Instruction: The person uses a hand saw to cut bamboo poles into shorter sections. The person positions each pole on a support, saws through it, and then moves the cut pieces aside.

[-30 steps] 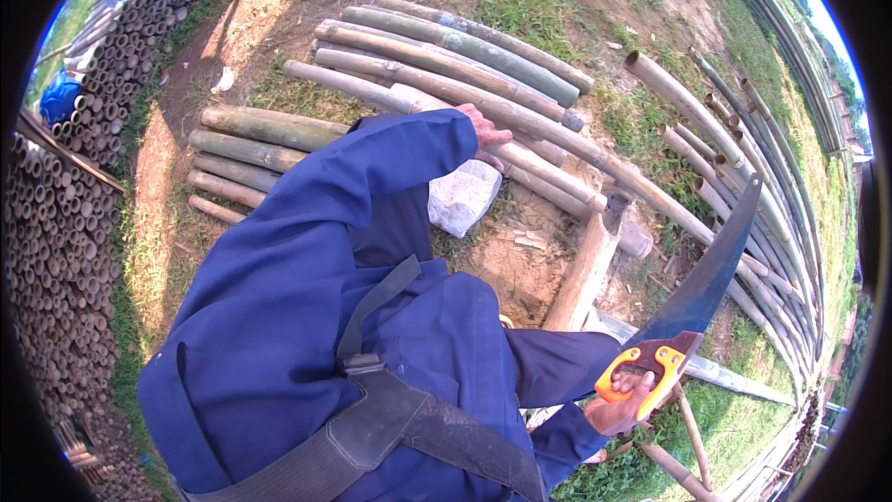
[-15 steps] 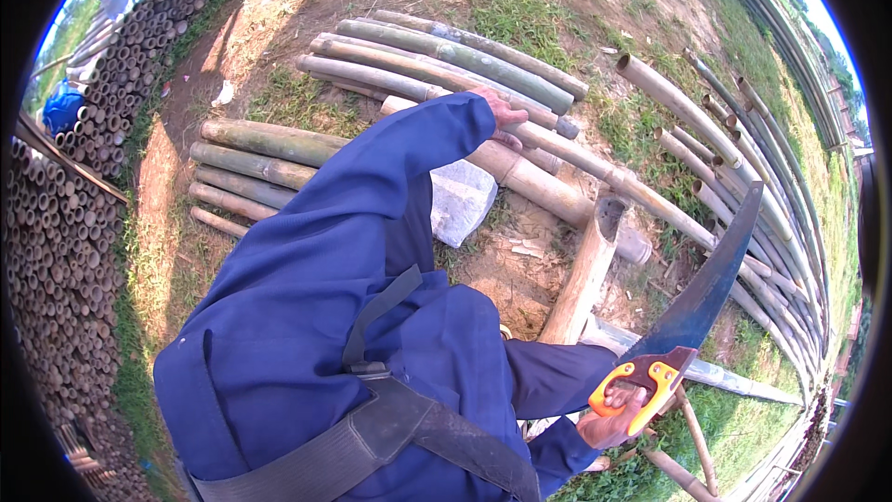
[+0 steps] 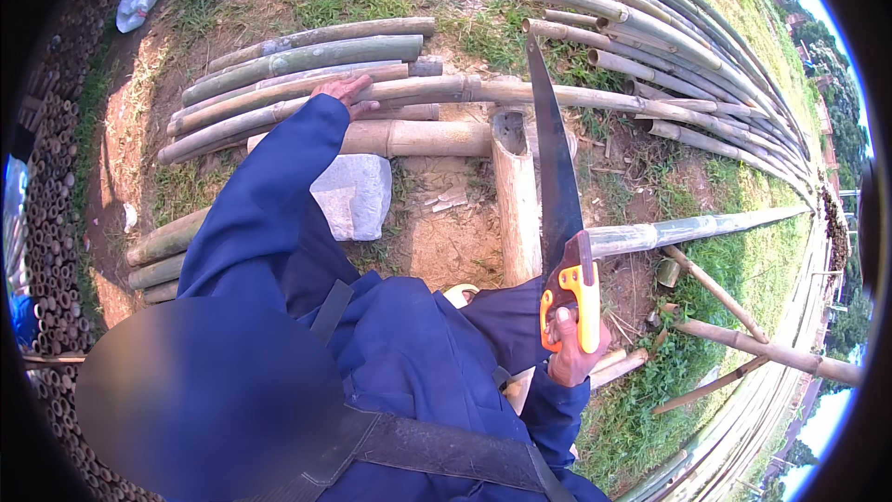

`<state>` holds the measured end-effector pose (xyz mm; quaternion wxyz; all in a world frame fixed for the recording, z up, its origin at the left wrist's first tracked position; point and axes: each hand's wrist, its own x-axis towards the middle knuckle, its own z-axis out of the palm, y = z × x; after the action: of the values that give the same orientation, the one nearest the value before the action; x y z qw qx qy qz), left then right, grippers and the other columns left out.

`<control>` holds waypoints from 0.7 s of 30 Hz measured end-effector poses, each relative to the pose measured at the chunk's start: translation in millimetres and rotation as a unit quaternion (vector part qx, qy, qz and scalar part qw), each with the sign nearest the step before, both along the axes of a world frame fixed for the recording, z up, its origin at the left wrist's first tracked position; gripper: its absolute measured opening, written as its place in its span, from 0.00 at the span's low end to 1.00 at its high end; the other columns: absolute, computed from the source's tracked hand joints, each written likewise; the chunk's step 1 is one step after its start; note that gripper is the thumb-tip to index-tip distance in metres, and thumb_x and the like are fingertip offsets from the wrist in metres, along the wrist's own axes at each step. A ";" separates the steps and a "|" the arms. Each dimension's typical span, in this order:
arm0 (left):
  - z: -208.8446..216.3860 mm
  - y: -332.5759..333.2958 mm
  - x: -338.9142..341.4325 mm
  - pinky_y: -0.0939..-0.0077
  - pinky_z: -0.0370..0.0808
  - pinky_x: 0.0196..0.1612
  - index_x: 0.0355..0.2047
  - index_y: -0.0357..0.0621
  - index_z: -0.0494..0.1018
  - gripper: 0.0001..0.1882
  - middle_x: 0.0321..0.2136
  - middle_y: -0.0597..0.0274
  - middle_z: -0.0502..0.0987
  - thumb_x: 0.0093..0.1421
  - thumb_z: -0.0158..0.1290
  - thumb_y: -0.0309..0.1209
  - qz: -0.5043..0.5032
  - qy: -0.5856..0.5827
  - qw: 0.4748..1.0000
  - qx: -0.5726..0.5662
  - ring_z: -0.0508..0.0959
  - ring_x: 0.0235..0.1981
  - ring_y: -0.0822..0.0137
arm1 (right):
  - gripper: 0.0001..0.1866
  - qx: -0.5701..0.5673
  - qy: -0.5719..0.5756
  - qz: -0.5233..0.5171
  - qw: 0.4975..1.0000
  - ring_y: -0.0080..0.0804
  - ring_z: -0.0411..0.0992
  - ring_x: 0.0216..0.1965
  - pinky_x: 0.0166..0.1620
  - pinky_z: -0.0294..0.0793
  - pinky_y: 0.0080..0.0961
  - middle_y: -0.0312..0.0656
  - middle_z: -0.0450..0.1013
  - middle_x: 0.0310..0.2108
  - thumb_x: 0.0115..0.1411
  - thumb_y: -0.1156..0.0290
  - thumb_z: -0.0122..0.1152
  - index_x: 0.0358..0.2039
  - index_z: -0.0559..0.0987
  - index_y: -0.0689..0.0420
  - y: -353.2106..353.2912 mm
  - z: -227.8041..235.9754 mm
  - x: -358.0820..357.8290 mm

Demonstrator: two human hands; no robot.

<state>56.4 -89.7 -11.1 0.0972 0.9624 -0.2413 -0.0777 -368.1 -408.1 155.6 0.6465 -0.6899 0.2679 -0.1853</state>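
In my right hand (image 3: 574, 353) is a handsaw (image 3: 557, 163), gripped by its orange handle. Its long dark blade points up and away, crossing in front of a long thin bamboo pole (image 3: 595, 99). My left hand (image 3: 347, 95) is laid over that pole farther left, fingers curled on it. The pole passes just beyond the hollow top of a short, thick bamboo post (image 3: 517, 214). A thicker horizontal bamboo piece (image 3: 423, 138) meets the post from the left. Below my left forearm a pale grey block (image 3: 360, 193) sits on the ground.
Cut bamboo lengths (image 3: 307, 65) lie in a row beyond my left hand. Many long poles (image 3: 706, 60) spread at the far right. A stack of bamboo ends (image 3: 56, 223) lines the left edge. Crossed bamboo props (image 3: 734, 335) stand on grass at the right. Wood chips (image 3: 448, 200) lie on the dirt.
My view has turned, so the pole and cut lengths appear farther left. The saw blade now points more upright and lies across the pole in view. My left hand stays on the pole.
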 end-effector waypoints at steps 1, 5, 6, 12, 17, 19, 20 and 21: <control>-1.8 3.4 1.8 0.52 0.75 0.56 0.64 0.63 0.66 0.36 0.54 0.51 0.77 0.62 0.52 0.64 -0.003 0.004 1.000 0.005 0.77 0.55 0.46 | 0.10 0.018 -0.002 0.021 1.000 0.20 0.68 0.18 0.22 0.66 0.17 0.37 0.72 0.19 0.63 0.74 0.68 0.28 0.76 0.62 2.2 -4.5 7.5; 2.5 -5.7 2.4 0.50 0.73 0.59 0.68 0.65 0.60 0.40 0.57 0.50 0.75 0.61 0.54 0.63 -0.003 0.026 0.999 0.025 0.75 0.57 0.44 | 0.08 0.006 0.005 0.046 0.999 0.20 0.65 0.17 0.22 0.64 0.18 0.35 0.70 0.18 0.63 0.77 0.66 0.27 0.76 0.62 8.9 -28.5 44.8; 1.3 -11.6 3.2 0.50 0.72 0.59 0.68 0.64 0.59 0.40 0.57 0.50 0.75 0.60 0.55 0.63 -0.022 0.019 0.999 0.032 0.75 0.58 0.44 | 0.08 -0.007 0.000 0.050 0.999 0.19 0.65 0.17 0.22 0.64 0.18 0.34 0.70 0.18 0.63 0.77 0.66 0.28 0.76 0.62 10.8 -34.7 54.0; -8.9 -42.0 7.8 0.51 0.71 0.61 0.68 0.60 0.60 0.44 0.59 0.51 0.74 0.56 0.59 0.63 -0.068 -0.053 0.996 0.016 0.73 0.60 0.46 | 0.12 -0.029 -0.009 0.079 0.996 0.18 0.70 0.30 0.35 0.70 0.18 0.35 0.76 0.30 0.63 0.76 0.67 0.45 0.80 0.67 12.1 -70.7 101.2; 4.5 -77.4 13.6 0.54 0.72 0.60 0.64 0.51 0.64 0.46 0.57 0.50 0.75 0.52 0.63 0.62 -0.062 -0.008 0.996 0.058 0.75 0.58 0.48 | 0.13 -0.008 0.006 0.101 0.995 0.20 0.72 0.33 0.40 0.73 0.20 0.37 0.78 0.32 0.63 0.76 0.67 0.47 0.81 0.68 12.8 -79.1 114.3; 11.6 -89.9 13.4 0.55 0.73 0.59 0.62 0.49 0.65 0.47 0.55 0.48 0.77 0.51 0.64 0.63 -0.053 0.006 0.996 0.065 0.76 0.57 0.49 | 0.11 -0.039 -0.018 0.101 0.994 0.16 0.66 0.26 0.31 0.67 0.18 0.31 0.73 0.26 0.64 0.74 0.68 0.44 0.81 0.67 15.8 -81.8 120.7; 16.8 -96.4 12.0 0.55 0.73 0.59 0.61 0.48 0.66 0.47 0.54 0.48 0.77 0.50 0.64 0.64 -0.047 0.014 0.996 0.068 0.76 0.57 0.49 | 0.10 -0.055 -0.030 0.102 0.993 0.14 0.63 0.23 0.26 0.64 0.17 0.28 0.71 0.24 0.64 0.74 0.68 0.43 0.82 0.66 16.3 -82.8 123.1; 18.1 -102.3 12.9 0.55 0.74 0.58 0.61 0.48 0.67 0.47 0.53 0.47 0.78 0.49 0.65 0.64 -0.043 0.017 0.996 0.070 0.77 0.56 0.49 | 0.10 -0.060 -0.033 0.097 0.993 0.14 0.63 0.23 0.27 0.64 0.17 0.28 0.71 0.24 0.64 0.73 0.68 0.43 0.82 0.66 15.5 -83.9 124.6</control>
<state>69.3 -192.0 7.0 0.0300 0.9541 -0.2749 -0.1150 -243.5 -392.7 71.8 0.6272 -0.7436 0.1667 -0.1606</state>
